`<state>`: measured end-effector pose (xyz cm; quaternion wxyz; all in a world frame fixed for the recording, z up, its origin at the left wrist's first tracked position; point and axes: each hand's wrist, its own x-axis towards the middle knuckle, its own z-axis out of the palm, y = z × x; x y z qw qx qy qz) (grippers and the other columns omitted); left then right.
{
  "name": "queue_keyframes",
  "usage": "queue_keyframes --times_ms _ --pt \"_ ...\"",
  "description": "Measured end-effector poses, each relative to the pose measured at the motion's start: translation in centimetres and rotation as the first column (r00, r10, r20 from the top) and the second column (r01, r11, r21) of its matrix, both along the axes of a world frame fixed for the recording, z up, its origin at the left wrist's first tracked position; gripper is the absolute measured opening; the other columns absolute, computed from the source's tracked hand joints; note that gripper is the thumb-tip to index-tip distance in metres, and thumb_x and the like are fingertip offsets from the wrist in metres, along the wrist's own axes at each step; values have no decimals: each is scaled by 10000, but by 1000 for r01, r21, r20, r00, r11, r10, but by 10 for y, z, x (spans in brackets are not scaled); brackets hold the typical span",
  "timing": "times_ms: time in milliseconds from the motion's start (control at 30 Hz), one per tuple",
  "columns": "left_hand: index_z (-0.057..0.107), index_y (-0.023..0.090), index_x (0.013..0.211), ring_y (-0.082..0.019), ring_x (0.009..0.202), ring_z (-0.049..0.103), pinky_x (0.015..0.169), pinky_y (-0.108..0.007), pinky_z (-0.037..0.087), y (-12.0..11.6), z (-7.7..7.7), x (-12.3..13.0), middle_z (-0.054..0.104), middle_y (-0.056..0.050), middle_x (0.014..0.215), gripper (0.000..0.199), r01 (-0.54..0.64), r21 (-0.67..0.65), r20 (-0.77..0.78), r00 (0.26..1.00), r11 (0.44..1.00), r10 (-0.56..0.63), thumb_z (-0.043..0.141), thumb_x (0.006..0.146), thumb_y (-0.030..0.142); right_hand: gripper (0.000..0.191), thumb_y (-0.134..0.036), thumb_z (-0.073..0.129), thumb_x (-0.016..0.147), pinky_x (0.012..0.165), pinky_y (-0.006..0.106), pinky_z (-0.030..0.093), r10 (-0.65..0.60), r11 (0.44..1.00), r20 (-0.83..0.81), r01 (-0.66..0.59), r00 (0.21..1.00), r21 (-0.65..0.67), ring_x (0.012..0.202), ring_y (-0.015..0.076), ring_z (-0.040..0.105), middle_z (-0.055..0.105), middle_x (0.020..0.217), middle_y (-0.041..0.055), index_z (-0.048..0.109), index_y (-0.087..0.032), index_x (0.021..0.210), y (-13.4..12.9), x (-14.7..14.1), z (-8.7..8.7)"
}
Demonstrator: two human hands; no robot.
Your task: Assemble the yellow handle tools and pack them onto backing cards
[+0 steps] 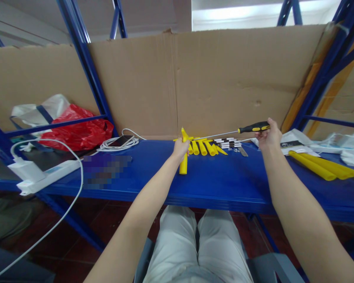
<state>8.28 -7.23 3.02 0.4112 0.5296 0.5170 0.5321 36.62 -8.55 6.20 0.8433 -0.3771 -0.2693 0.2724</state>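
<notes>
Trousers point(177, 236): pale, creased cloth; both knees reach the shelf point(218, 184), probably to bring the lap close.
Shelf: smooth, blue, flat, apparently serving as a bench.
Left hand point(181, 147): fingers wrapped round 1 yellow cone point(183, 167), seemingly to steady it.
Cone: near mid-shelf, smooth and probably plastic; slim tip away, broad end towards the person. Whether it rests on the shelf, I cannot tell.
Right hand point(270, 135): fingers closed on the butt of a screwdriver point(253, 127), leaving its full length free to span the gap.
Screwdriver: black-and-yellow grip, thin straight metal shaft angled slightly down towards the cone; contact at the tip is unclear.
Large cones point(315, 165): 2, long and yellow, lying together at right, perhaps kept aside by size.
Small cones point(203, 147): yellow, side by side beyond the left hand; their shared direction looks deliberate.
Strips point(225, 143): black-and-white, bunched beside the small cones.
Cardboard point(224, 74): tan, creased, upright, likely a backstop.
</notes>
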Motion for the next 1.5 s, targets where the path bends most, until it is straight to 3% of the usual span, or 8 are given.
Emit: queue_keyframes --times_ms 133,400,567,767,1000,1200,1400,1500 --pt "492 160 898 -35 327 362 371 -162 299 1 0 0 411 94 541 103 3 -1 2 1000 1000 -3 496 829 83 308 -354 550 792 355 209 421 13 999 79 -10 997 -44 328 103 419 252 340 -84 335 -243 601 5 6 -3" --pt "486 149 906 -38 326 347 352 -169 281 4 -2 0 396 91 545 114 -18 18 -10 1000 1000 19 455 837 65 264 -265 571 763 282 174 334 28 998 98 -23 995 -50 260 67 267 220 344 -117 364 -227 603 5 -9 -1" --pt "481 153 898 -42 325 353 358 -177 285 5 -2 1 400 91 549 108 -8 19 -2 1000 1000 8 457 835 68 281 -242 588 744 301 181 366 95 994 135 -87 986 -59 252 71 297 240 323 -116 356 -224 586 0 -17 1" --pt "496 152 953 -41 335 365 392 -174 317 8 -4 1 406 94 553 138 -13 11 -5 1000 1000 13 491 831 88 191 -281 597 740 316 181 373 189 966 282 -126 941 -228 316 119 472 332 318 -85 459 -208 629 -3 -20 -3" --pt "495 151 945 -41 329 358 379 -177 302 5 -3 1 404 90 558 133 0 19 -5 1000 1000 0 471 832 86 158 -219 522 764 282 168 253 256 914 504 -37 825 -404 280 87 369 434 341 -31 489 -197 611 -5 -22 -10" --pt "496 154 957 -43 336 359 397 -180 321 2 -1 1 399 91 547 154 8 13 -7 1000 1000 -8 472 824 80 159 -210 483 784 304 188 272 384 790 475 -15 792 -613 314 105 401 487 386 18 504 -181 629 -7 -23 -9" --pt "484 159 922 -43 329 354 379 -179 298 -3 2 1 389 93 538 131 19 8 -16 1000 1000 -18 454 828 73 191 -230 416 867 316 200 268 652 637 342 -243 677 -732 302 91 361 522 431 35 497 -158 709 -4 -21 -13" --pt "480 158 925 -40 326 355 371 -177 289 -3 3 2 393 93 548 122 20 9 -14 1000 1000 -20 455 836 77 136 -273 514 861 321 188 267 735 605 353 -327 579 -726 316 80 375 543 475 5 500 -159 788 -5 -18 -16"
